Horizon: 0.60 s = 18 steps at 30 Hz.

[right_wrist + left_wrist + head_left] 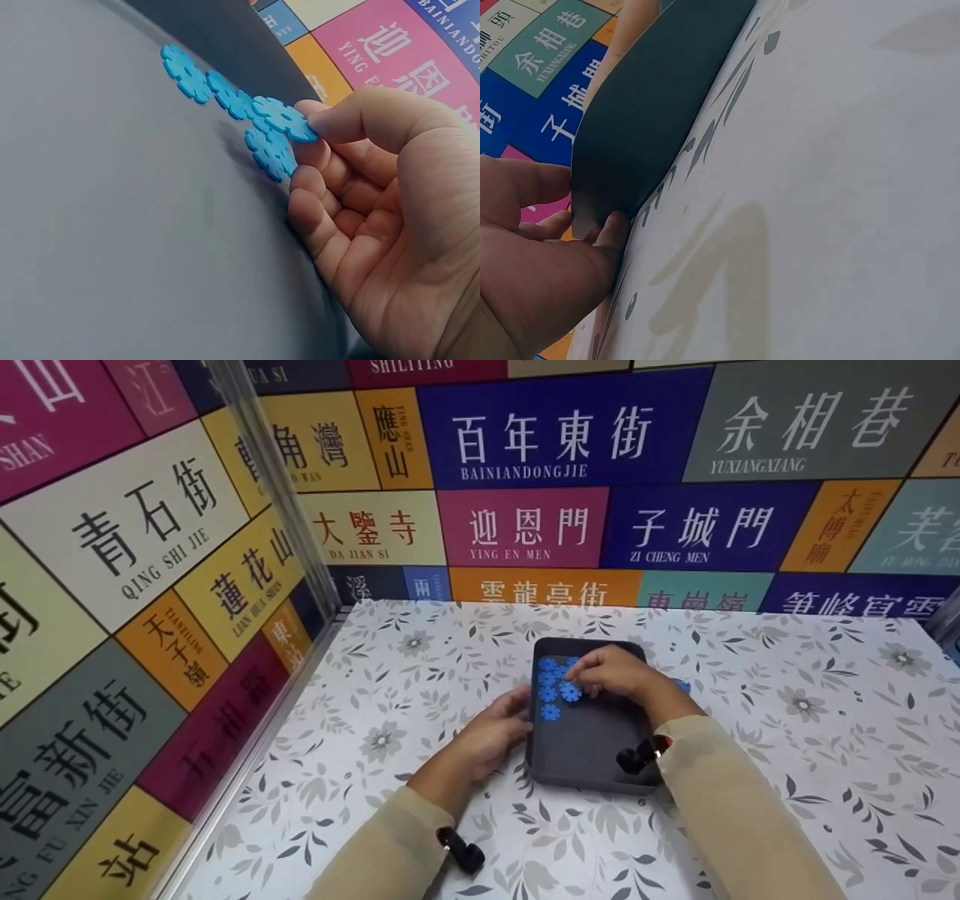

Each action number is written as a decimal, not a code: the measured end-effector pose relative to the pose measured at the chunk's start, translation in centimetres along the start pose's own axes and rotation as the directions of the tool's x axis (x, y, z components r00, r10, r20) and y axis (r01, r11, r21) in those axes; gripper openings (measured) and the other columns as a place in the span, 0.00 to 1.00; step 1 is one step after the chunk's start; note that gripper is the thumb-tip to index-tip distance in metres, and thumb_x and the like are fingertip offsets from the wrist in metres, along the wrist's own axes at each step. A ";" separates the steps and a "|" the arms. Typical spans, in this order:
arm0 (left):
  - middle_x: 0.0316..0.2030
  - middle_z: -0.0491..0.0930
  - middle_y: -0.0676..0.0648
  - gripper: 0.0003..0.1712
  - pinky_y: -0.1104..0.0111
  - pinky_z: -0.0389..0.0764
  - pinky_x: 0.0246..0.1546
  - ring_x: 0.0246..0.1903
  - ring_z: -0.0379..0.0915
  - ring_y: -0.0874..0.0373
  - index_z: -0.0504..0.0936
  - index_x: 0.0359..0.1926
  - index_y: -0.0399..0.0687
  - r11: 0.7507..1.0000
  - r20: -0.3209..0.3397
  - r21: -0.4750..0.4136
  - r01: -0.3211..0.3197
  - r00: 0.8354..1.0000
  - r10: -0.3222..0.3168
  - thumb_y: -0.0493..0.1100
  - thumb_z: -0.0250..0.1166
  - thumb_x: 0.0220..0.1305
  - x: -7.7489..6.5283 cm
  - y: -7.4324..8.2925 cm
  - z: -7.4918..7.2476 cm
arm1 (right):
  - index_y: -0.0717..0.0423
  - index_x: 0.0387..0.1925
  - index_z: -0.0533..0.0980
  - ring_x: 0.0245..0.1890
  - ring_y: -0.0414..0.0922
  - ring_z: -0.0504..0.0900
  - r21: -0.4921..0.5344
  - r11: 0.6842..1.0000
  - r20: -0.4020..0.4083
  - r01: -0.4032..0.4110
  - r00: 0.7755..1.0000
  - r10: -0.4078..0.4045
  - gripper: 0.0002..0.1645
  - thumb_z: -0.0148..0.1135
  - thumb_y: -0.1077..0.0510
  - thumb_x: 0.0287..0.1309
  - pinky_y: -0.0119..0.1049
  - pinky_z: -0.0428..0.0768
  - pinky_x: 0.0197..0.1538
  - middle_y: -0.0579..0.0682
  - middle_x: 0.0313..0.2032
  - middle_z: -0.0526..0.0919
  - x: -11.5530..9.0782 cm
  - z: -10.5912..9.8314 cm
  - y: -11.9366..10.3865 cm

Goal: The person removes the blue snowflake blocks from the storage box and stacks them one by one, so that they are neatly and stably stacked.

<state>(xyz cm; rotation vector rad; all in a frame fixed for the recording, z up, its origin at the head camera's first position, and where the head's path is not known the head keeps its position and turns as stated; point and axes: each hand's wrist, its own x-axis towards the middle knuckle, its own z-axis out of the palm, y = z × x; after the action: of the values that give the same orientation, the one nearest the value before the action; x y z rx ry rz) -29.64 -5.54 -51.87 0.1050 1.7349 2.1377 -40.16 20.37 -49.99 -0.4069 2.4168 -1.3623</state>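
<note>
My right hand (611, 673) is over the dark grey tray (581, 750), pinching a blue notched disc (285, 118) between thumb and forefinger. Its other fingers are curled in below. More blue discs (550, 712) lie along the tray's left side toward the far end; a few of them, such as one blue disc (185, 73), appear beyond the fingertips in the right wrist view. My left hand (487, 737) rests against the outside of the tray's left wall, its fingers loosely bent. In the left wrist view the fingertips touch the wall (645, 112) near a corner.
A white tablecloth (382, 742) with grey leaves and flowers covers the table. Something blue (683, 686) shows partly behind the right forearm, outside the tray. Colourful panels (525, 526) with printed characters stand at the back and left.
</note>
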 end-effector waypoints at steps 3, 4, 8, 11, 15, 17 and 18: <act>0.82 0.63 0.40 0.43 0.50 0.64 0.82 0.80 0.62 0.43 0.63 0.82 0.45 1.000 -0.004 -0.003 0.000 1.000 0.000 0.26 0.55 0.66 0.0 0.1 0.0 | 0.63 0.52 0.88 0.31 0.40 0.84 0.043 0.999 -0.028 0.010 1.000 -0.009 0.17 0.66 0.57 0.68 0.34 0.88 0.39 0.45 0.36 0.91 0.1 0.0 -0.1; 0.81 0.64 0.40 0.43 0.50 0.65 0.82 0.80 0.63 0.44 0.63 0.82 0.45 1.000 -0.006 -0.002 0.001 1.000 -0.001 0.26 0.55 0.66 0.0 0.1 0.0 | 0.63 0.53 0.87 0.31 0.40 0.85 0.066 0.998 -0.042 0.014 0.999 -0.011 0.17 0.67 0.57 0.69 0.34 0.88 0.39 0.45 0.36 0.91 0.1 -0.1 -0.1; 0.81 0.64 0.40 0.42 0.51 0.66 0.82 0.80 0.64 0.44 0.63 0.82 0.45 1.000 -0.005 0.000 0.005 1.000 -0.005 0.26 0.55 0.67 0.0 0.1 0.1 | 0.66 0.54 0.86 0.30 0.41 0.88 0.123 0.991 -0.093 0.052 0.995 -0.040 0.19 0.70 0.56 0.69 0.37 0.91 0.41 0.48 0.35 0.92 0.0 -0.2 -0.5; 0.81 0.63 0.38 0.42 0.50 0.65 0.82 0.81 0.62 0.43 0.62 0.82 0.44 1.000 0.000 -0.005 -0.001 1.000 0.001 0.26 0.54 0.67 0.1 0.1 0.3 | 0.68 0.55 0.85 0.30 0.41 0.88 0.135 0.987 -0.099 0.085 0.992 -0.072 0.20 0.70 0.56 0.70 0.37 0.91 0.41 0.53 0.38 0.92 -0.2 -0.2 -1.0; 0.82 0.62 0.38 0.43 0.50 0.64 0.82 0.82 0.60 0.42 0.60 0.83 0.43 1.000 -0.002 -0.012 -0.003 1.000 0.003 0.26 0.54 0.67 0.0 0.1 0.2 | 0.70 0.57 0.83 0.32 0.40 0.89 0.161 0.982 -0.088 0.096 0.993 -0.082 0.23 0.70 0.55 0.70 0.39 0.92 0.42 0.52 0.40 0.93 -0.9 -0.2 -2.0; 0.82 0.62 0.38 0.43 0.49 0.64 0.83 0.82 0.60 0.42 0.60 0.83 0.43 1.000 -0.005 -0.011 -0.002 1.000 0.002 0.26 0.54 0.67 0.1 0.0 0.2 | 0.68 0.57 0.83 0.33 0.40 0.89 0.165 0.982 -0.090 0.088 0.993 -0.074 0.23 0.70 0.54 0.71 0.41 0.92 0.44 0.51 0.40 0.92 -1.5 -0.4 -2.5; 0.82 0.62 0.38 0.44 0.49 0.64 0.83 0.82 0.60 0.42 0.60 0.83 0.43 1.000 -0.005 -0.009 -0.002 1.000 0.002 0.26 0.55 0.66 0.1 0.0 0.2 | 0.68 0.57 0.84 0.33 0.41 0.89 0.165 0.983 -0.093 0.086 0.993 -0.071 0.23 0.70 0.54 0.71 0.42 0.93 0.46 0.51 0.41 0.92 -1.8 -0.5 -2.7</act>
<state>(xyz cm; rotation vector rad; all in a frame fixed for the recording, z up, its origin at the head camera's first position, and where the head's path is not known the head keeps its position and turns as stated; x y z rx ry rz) -29.65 -5.32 -51.80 0.0996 1.7288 2.1485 -38.49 20.10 -47.17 -0.4104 2.3520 -1.6364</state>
